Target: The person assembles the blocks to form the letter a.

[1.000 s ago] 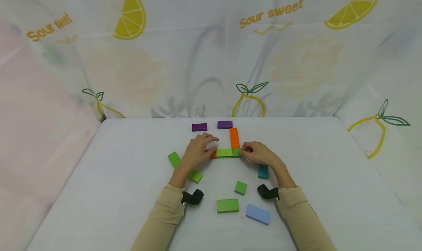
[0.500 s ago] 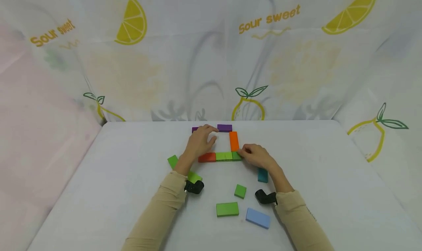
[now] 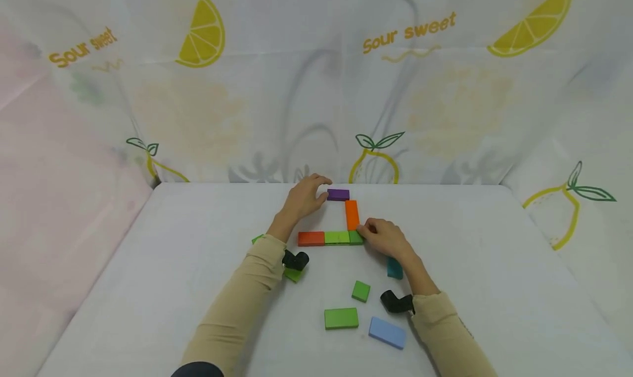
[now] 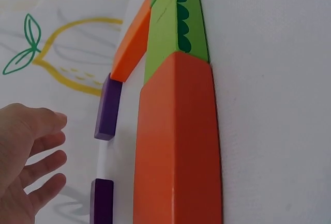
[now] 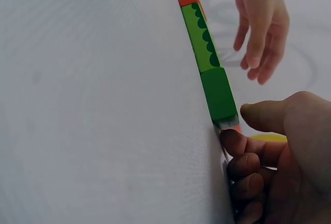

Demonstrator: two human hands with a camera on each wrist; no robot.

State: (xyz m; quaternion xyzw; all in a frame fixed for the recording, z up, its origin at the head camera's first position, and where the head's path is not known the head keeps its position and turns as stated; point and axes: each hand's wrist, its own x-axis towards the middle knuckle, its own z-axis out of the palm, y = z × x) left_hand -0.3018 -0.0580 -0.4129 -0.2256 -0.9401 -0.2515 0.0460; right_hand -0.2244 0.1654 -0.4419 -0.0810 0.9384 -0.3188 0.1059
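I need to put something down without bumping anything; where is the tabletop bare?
The white table is widely bare well left of the left sleeve and right of the right sleeve. The middle is crowded: the block row with the right hand at its dark green end, the left hand near the purple blocks.

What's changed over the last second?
The left hand moved forward from the red block toward the purple blocks, uncovering the red one and holding nothing. The right hand stayed at the end of the dark green block; the row and the orange block look unmoved.
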